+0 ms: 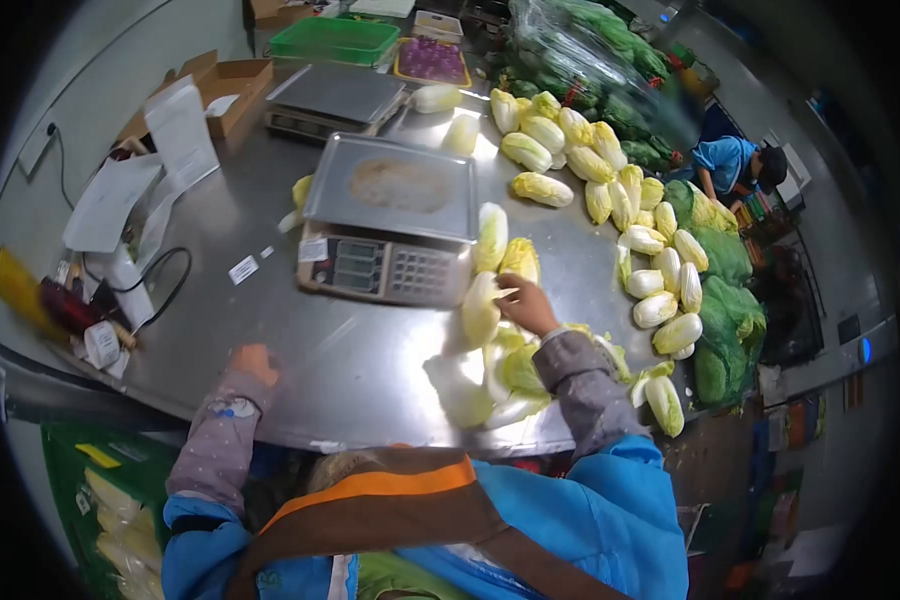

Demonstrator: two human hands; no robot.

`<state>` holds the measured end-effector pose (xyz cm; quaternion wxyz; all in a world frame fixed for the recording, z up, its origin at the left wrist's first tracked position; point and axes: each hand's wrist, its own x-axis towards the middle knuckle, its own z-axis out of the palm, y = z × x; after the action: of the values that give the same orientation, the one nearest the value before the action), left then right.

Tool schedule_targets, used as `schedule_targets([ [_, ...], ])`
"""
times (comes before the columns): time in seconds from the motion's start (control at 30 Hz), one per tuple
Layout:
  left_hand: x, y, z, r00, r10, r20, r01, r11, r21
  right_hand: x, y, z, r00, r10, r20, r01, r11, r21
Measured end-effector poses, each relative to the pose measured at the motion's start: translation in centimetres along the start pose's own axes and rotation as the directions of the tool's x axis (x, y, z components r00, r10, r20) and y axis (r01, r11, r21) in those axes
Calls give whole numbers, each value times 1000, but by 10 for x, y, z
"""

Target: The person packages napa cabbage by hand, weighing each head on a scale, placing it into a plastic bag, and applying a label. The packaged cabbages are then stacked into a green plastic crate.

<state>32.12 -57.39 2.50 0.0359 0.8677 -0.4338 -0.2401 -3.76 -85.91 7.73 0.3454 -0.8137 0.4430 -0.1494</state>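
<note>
My right hand point(528, 305) is closed on a pale, pointed leaf at the side of a small napa cabbage point(480, 312), just right of the scale. Behind that hand lies a yellower napa cabbage point(521, 262), and another napa cabbage point(491, 237) leans along the scale's right side. Loose cabbage leaves point(515, 365) are heaped below my right wrist, near the table's front edge. My left hand point(255, 364) rests on the steel table point(320, 365) with its fingers curled in, and nothing shows in it.
A digital scale point(390, 215) stands mid-table, with a second scale point(337, 98) behind. Many napa cabbages point(590, 165) line the right side beside green mesh sacks point(727, 340). Papers point(115, 205) and a cable point(182, 290) lie left. A co-worker point(725, 160) is at far right.
</note>
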Motion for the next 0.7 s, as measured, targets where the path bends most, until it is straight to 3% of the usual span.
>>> schedule_targets([
  [0.07,13,-6,26,995,-15,-97,15,1000,-9,41,48,-46,996,36,-82,-40,998,-42],
  [0.17,9,17,12,993,-109,-37,108,994,-14,113,103,-70,980,144,-140,-129,985,116],
  [0.3,37,-32,67,978,-154,-143,167,983,82,153,128,-53,964,260,-49,-263,964,-48],
  [0.37,42,-34,64,964,-251,-85,263,945,197,151,143,-47,942,275,191,-253,959,-130],
  [0.4,35,-31,59,962,-264,-76,274,940,206,152,153,-51,907,274,319,-277,960,-39],
  [0.47,8,26,18,986,-135,-102,143,987,75,125,150,-69,953,216,214,-224,975,11],
  [0.53,-9,47,4,986,-111,-127,136,970,201,84,127,-85,930,189,315,-304,877,371],
  [0.57,-2,26,19,990,-102,-99,124,961,247,69,130,-87,929,198,312,-313,870,381],
  [0.6,13,0,41,993,-94,-77,112,950,290,50,129,-83,951,245,187,-302,862,408],
  [0.7,24,-14,41,996,-80,-47,87,983,161,10,104,-87,932,297,207,-360,817,450],
])
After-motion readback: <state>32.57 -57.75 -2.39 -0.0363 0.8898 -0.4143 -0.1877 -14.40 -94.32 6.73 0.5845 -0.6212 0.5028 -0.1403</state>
